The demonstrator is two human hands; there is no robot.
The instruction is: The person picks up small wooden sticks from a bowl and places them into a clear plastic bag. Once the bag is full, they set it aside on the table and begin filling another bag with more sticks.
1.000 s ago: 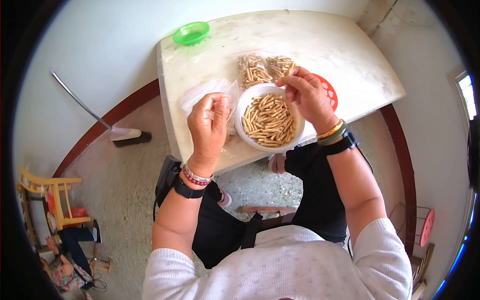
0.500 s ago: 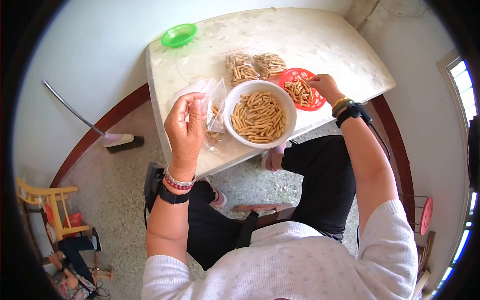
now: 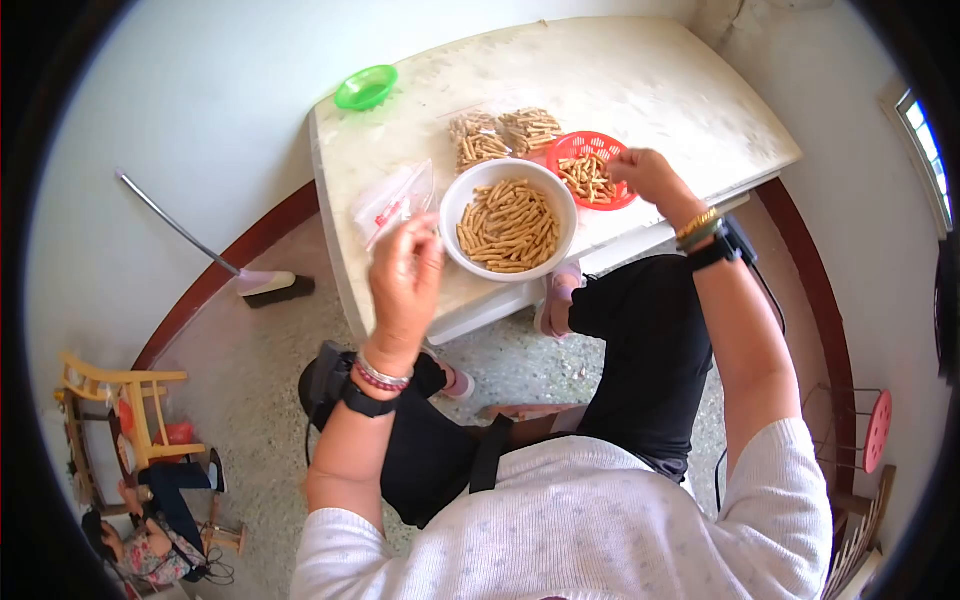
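Red basket of snack sticks right under right hand, fingers curled down at its rim, can't tell if pinching any. Left hand blurry, loosely curled, just below clear plastic bags on desk; grip unclear tbh. White bowl of sticks between hands.

Wears a white knit top with faint speckles, sleeves ending near the elbows, over black trousers. Behind the left hand carries a silver bangle, red beads and a black band. Behind the right hand bears a gold bangle, a green bangle and a black watch trailing a thin cable. Pink shoes on the feet
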